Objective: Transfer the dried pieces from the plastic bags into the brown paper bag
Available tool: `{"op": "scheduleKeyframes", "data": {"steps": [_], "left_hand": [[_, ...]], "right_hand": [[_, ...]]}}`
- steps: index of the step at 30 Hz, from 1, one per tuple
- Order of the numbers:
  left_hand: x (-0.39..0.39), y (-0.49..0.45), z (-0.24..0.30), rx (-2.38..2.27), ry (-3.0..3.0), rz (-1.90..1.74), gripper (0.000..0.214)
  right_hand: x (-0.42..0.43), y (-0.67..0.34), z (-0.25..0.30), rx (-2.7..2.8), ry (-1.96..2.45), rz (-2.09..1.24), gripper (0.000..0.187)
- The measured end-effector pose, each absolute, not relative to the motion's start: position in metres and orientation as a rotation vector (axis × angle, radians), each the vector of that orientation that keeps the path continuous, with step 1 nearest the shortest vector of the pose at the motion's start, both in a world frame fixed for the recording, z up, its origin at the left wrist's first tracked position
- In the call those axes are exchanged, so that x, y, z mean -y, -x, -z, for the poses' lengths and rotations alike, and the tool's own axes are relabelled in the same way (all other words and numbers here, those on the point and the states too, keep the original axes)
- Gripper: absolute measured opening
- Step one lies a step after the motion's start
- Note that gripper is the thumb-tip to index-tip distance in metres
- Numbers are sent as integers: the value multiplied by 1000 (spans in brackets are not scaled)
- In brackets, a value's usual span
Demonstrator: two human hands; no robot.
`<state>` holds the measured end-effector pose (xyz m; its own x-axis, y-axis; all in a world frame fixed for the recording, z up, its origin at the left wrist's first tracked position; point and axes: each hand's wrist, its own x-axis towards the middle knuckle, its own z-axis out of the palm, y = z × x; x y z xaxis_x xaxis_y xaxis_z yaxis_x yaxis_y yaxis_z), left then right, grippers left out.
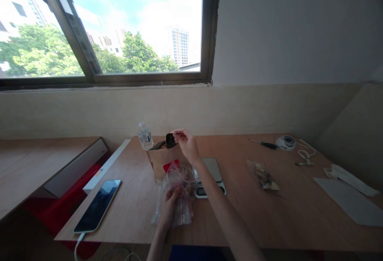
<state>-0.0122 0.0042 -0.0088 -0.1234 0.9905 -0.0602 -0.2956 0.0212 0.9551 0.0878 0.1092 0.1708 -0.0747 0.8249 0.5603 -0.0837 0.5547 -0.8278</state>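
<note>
My right hand (186, 143) pinches a small black cup-shaped thing (171, 140), perhaps a scoop, just above the mouth of a brown paper bag (154, 159). The bag stands upright with its top open; brownish contents show at the opening, too small to name. Lower down, my left hand (170, 201) has its fingers closed on a clear plastic zip bag (179, 173) in front of the paper bag. More clear zip bags with red seal lines (184, 213) lie beneath it. Partly behind my right forearm is a white kitchen scale (212, 169).
A water bottle (145, 136) stands behind the paper bag. On the left lies a phone (98, 206) on a cable. To the right are a filled clear packet (263, 176), a screwdriver (265, 144), a white dome camera (286, 143), a white cable (305, 158) and a pale sheet (350, 201).
</note>
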Motion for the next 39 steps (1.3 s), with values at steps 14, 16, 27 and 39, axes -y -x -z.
{"op": "scheduleKeyframes", "data": {"steps": [14, 16, 27, 39], "left_hand": [[-4, 12, 10, -1033, -757, -1463, 29], [-4, 11, 8, -1014, -721, -1490, 28], [-3, 14, 5, -1003, -641, -1561, 28], [-4, 13, 7, -977, -569, -1560, 35]], "right_hand": [[-66, -123, -146, 1672, 834, -556, 23], [-53, -130, -125, 1750, 881, -692, 21], [-44, -143, -83, 2172, 909, -1154, 32], [-47, -139, -72, 1868, 873, -1295, 20]]}}
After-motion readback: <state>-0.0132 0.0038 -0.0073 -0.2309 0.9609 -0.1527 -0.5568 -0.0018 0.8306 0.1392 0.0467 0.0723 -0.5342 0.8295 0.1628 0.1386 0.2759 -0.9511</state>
